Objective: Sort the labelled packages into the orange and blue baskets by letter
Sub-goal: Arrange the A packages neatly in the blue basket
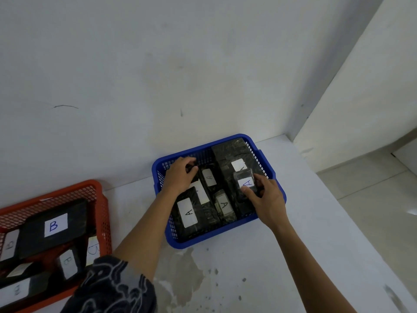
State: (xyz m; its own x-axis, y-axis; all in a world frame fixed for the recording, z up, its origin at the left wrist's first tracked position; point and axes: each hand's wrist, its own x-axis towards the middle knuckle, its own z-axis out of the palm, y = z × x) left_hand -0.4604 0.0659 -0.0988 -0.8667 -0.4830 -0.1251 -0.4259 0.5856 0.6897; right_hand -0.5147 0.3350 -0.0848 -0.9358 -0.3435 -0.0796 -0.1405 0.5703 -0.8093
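Observation:
The blue basket (225,238) sits at the centre against the wall and holds several black packages with white "A" labels. My right hand (266,199) grips a small black A package (244,177) that lies on a larger black package (232,150) at the basket's right side. My left hand (180,175) is closed on a black package (193,170) at the basket's back left corner; its label is hidden. Another A package (187,213) lies at the front left. The orange basket (99,199) at the lower left holds several black B packages (54,224).
Both baskets rest on a white surface (304,256) with grey stains near the front. A white wall rises right behind the baskets. The surface ends at the right, where a tiled floor (372,199) lies lower down. My patterned dark sleeve (112,288) covers the left upper arm.

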